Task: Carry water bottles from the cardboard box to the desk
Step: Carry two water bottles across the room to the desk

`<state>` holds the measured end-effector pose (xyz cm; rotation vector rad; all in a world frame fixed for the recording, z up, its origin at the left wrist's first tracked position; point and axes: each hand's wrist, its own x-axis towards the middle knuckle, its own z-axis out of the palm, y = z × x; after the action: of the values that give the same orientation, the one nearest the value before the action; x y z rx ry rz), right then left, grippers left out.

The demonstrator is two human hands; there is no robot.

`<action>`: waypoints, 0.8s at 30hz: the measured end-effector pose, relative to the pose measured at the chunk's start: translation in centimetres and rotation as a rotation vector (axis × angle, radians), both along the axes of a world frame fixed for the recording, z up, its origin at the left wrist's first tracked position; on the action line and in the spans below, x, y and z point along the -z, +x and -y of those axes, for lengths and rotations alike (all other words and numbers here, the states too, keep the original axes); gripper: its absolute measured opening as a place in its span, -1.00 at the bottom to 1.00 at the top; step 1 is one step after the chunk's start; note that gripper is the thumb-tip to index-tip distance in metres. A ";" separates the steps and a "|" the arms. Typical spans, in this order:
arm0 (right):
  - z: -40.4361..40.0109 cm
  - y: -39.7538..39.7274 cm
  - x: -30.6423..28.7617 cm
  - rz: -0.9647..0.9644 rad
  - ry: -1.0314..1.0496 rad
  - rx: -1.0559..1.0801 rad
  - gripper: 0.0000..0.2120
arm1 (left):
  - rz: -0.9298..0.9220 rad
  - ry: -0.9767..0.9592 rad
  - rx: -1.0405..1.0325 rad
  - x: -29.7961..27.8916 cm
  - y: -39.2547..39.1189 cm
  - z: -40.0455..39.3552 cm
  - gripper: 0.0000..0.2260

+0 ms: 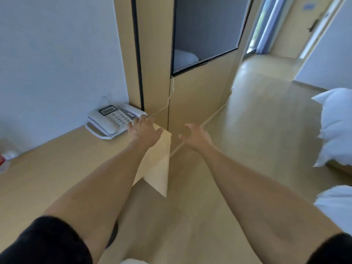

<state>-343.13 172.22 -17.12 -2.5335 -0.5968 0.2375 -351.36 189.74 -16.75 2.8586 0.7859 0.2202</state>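
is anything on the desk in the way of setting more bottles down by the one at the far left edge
Nothing visible blocks it. The desk is bare between the bottle at the left edge and the telephone in the back corner. Both hands, left hand and right hand, hold nothing; the cardboard box is out of view.

The desk [57,164] runs along the wall on the left, its far end meeting a tall panel [154,73]. A telephone [114,121] sits on the desk at its far right corner, against the wall. At the desk's left edge stands what may be a water bottle [5,159], too blurred to be sure. The left hand [144,130] hovers over the desk's right edge, just beside the telephone; the right hand [196,136] hangs over the floor, right of the desk. A pillow [337,126] lies far right.
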 end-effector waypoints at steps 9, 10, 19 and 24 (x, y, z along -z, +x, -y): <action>19.0 4.7 1.8 -0.031 -0.070 0.487 -0.51 | -0.072 -0.034 0.468 1.5 13.2 17.2 -0.42; 20.2 5.2 2.1 -0.039 -0.088 0.519 -0.51 | -0.075 -0.041 0.510 1.9 14.5 18.6 -0.42; 25.5 13.8 3.3 -0.146 -0.098 0.761 -0.52 | -0.162 -0.064 0.677 5.1 27.6 25.1 -0.54; 25.7 20.7 2.4 -0.147 -0.074 0.832 -0.51 | -0.193 -0.009 0.738 4.2 35.5 25.0 -0.54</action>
<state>-322.43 146.51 -19.53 -2.5656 0.5387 0.1345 -315.91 164.77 -20.94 2.9562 -0.2753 -0.1582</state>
